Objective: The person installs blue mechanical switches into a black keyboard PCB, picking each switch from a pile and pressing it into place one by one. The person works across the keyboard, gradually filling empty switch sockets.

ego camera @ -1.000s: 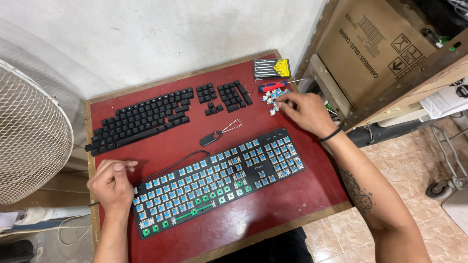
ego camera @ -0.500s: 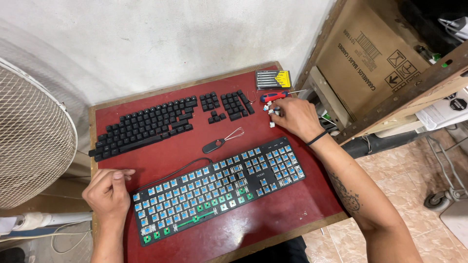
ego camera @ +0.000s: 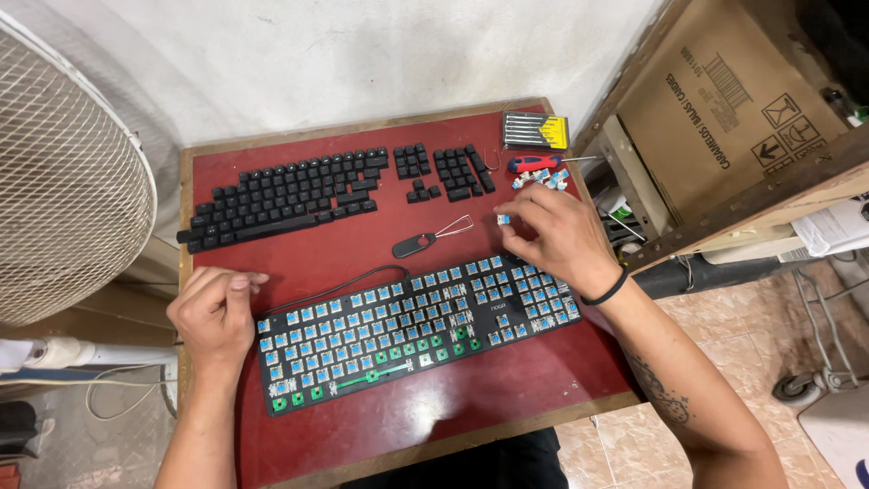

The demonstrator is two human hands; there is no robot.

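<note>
A black keyboard (ego camera: pixel 412 326) with its keycaps off shows rows of blue switches and lies across the near half of the red table (ego camera: pixel 362 240). My left hand (ego camera: pixel 215 311) rests loosely curled on the table at the keyboard's left end, holding nothing. Just above the keyboard's right end, my right hand (ego camera: pixel 554 234) pinches a small blue-and-white key switch (ego camera: pixel 503 220) between its fingertips. The removed black keycaps (ego camera: pixel 330 192) are laid out in keyboard order at the back of the table.
A wire keycap puller (ego camera: pixel 430 239) lies mid-table. A pile of loose switches (ego camera: pixel 540 177), a red-handled screwdriver (ego camera: pixel 534 163) and a set of small screwdrivers (ego camera: pixel 535 130) sit at the back right. A fan grille (ego camera: pixel 63 181) stands left, a cardboard box (ego camera: pixel 733 100) right.
My right hand has come back from the pile of loose switches at the back right towards the keyboard, now with a switch in its fingers. The left hand has stayed put.
</note>
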